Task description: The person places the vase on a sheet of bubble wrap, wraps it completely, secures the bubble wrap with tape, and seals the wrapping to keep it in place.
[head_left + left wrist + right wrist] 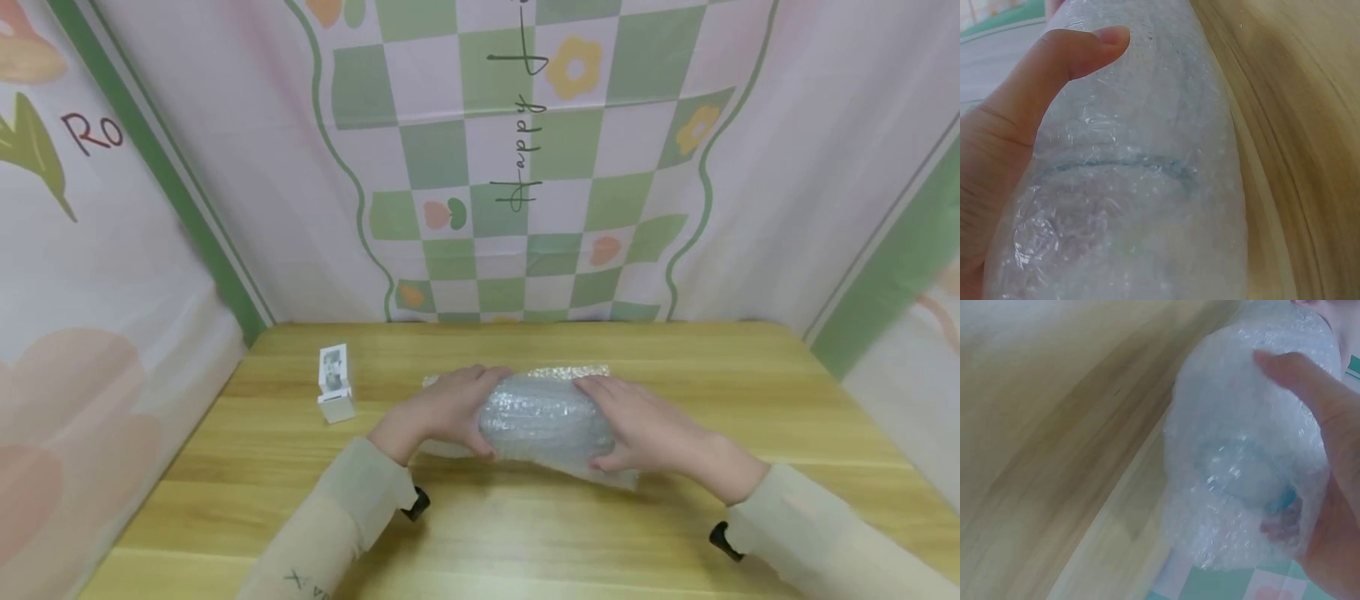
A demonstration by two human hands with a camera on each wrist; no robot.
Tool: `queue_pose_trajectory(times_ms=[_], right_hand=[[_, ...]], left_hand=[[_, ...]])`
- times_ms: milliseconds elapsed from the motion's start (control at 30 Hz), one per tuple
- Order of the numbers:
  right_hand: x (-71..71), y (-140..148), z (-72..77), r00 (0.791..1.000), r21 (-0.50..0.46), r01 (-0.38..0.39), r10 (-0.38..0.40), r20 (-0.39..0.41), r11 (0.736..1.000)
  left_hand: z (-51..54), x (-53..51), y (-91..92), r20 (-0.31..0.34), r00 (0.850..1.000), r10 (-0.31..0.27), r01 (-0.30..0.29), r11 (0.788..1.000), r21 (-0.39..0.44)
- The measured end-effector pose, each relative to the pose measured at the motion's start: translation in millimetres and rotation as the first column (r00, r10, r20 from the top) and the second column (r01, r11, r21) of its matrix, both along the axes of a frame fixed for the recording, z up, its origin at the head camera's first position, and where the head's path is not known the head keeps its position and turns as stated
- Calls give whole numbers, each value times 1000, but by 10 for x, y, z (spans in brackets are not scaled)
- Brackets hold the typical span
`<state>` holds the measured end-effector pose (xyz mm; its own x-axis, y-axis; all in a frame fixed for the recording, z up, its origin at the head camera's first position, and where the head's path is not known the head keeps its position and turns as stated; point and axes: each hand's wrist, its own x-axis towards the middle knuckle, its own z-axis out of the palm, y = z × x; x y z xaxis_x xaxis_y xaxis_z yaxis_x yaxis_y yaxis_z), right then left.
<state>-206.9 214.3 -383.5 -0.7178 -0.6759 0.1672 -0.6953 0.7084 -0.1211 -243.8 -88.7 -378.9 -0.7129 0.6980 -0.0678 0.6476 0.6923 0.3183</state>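
A bundle rolled in clear bubble wrap (546, 417) lies crosswise on the wooden table in the head view. My left hand (453, 408) grips its left part, with the thumb on the near side and the fingers over the top. At the right end my right hand (645, 425) holds it the same way. In the left wrist view the thumb presses on the wrap (1141, 206), and a dark curved line shows through. A bluish round rim shows inside the wrap (1235, 406) in the right wrist view; what the wrapped object is, I cannot tell.
A small white box (335, 404) with a cut-out front stands on the table (480, 533), left of the bundle. Behind the table hangs a green-and-white checked cloth (495, 150), and printed cloth (97, 275) also hangs at the sides.
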Motion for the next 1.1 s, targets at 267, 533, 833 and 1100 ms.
queue_pose_trajectory(times_ms=[267,533,833,1100], right_hand=[[-80,-35,-4,1000,10,-11,11,-12,1000],[-180,-8,-12,999,-7,-44,44,16,999],[-200,20,46,985,-33,-62,67,157,998],[-207,24,77,966,-34,-80,86,244,996]], left_hand=[[3,-13,0,19,1000,7,-7,1000,2],[19,-51,20,51,999,17,-16,1000,-17],[54,-75,5,120,993,-16,15,1000,10],[50,-87,-36,194,979,-61,49,997,64]])
